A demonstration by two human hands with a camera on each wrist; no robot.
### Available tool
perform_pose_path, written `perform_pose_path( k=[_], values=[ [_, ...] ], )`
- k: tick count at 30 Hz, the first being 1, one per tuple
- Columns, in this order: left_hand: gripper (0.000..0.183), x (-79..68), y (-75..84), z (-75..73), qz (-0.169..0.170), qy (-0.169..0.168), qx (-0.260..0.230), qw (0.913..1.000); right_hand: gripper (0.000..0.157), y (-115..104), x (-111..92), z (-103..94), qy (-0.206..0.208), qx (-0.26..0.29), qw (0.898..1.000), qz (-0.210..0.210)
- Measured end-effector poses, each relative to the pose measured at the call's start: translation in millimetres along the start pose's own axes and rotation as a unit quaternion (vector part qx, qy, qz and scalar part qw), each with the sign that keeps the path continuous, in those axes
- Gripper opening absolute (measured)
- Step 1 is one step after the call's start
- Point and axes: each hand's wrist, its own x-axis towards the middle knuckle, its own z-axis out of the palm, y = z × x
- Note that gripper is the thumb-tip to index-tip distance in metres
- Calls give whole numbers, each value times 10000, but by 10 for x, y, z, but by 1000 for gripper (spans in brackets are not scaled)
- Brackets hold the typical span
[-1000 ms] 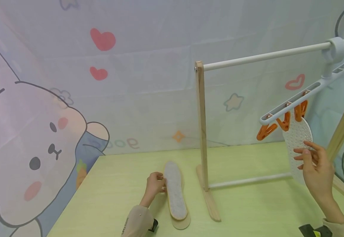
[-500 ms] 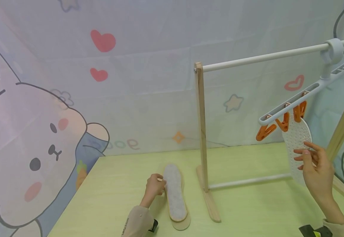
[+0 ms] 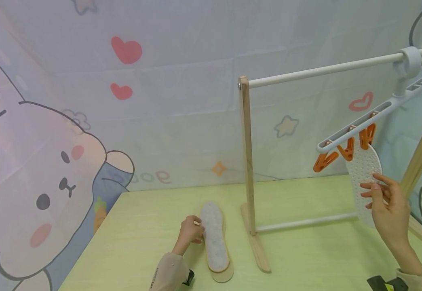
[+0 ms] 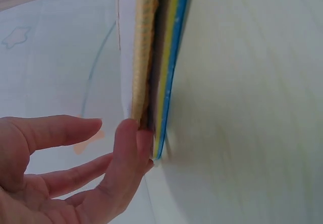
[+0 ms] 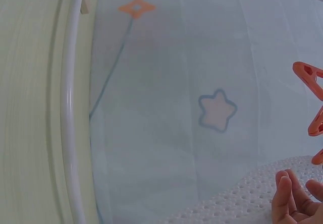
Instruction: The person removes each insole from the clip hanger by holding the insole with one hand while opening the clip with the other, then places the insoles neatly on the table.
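Note:
A grey-topped insole [image 3: 215, 238] lies on a second, pale insole [image 3: 222, 276] on the table. My left hand [image 3: 189, 231] touches the left side of this stack with its fingertips. In the left wrist view the stack shows yellow, brown and blue edges [image 4: 166, 72]; the thumb [image 4: 65, 131] stays apart from it. At the right, a white dimpled insole [image 3: 364, 173] hangs from orange clips [image 3: 368, 136]. My right hand [image 3: 389, 210] is beside it, with loosely bent fingers in front of its surface. Whether those fingers touch it cannot be told.
A grey clip hanger [image 3: 363, 124] hooks over the white top rail [image 3: 327, 72] of a wooden-legged rack. The rack's left post [image 3: 248, 157] stands between my hands, on a foot [image 3: 257, 250]. A lower white bar [image 3: 305, 222] runs behind. A cartoon-printed sheet [image 3: 182, 133] backs the table.
My left hand and the far end of the grey-topped insole have shifted slightly nearer to me, and the left fingers have moved a little. The right hand stays in place.

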Motion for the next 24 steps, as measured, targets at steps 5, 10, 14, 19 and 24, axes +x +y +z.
perform_pose_path(
  k=[5, 10, 14, 19, 24],
  values=[
    [39, 12, -9, 3, -45, -41, -105, 9999, 28, -2, 1, 4, -10, -4, 10000, 6],
    [41, 13, 12, -6, -80, -77, -230, 9997, 28, -3, 0, 9, -3, 4, 10000, 33],
    [41, 15, -5, -6, 21, -120, -356, 9993, 28, 2, -5, 10, -9, 7, 10000, -11],
    [41, 12, -16, -9, 98, -177, -669, 9976, 28, 5, -7, 12, -21, 13, 9999, -101],
    [42, -9, 8, -32, 118, -253, -850, 9960, 28, 11, -9, 15, -41, 31, 9999, -92]
  ],
)
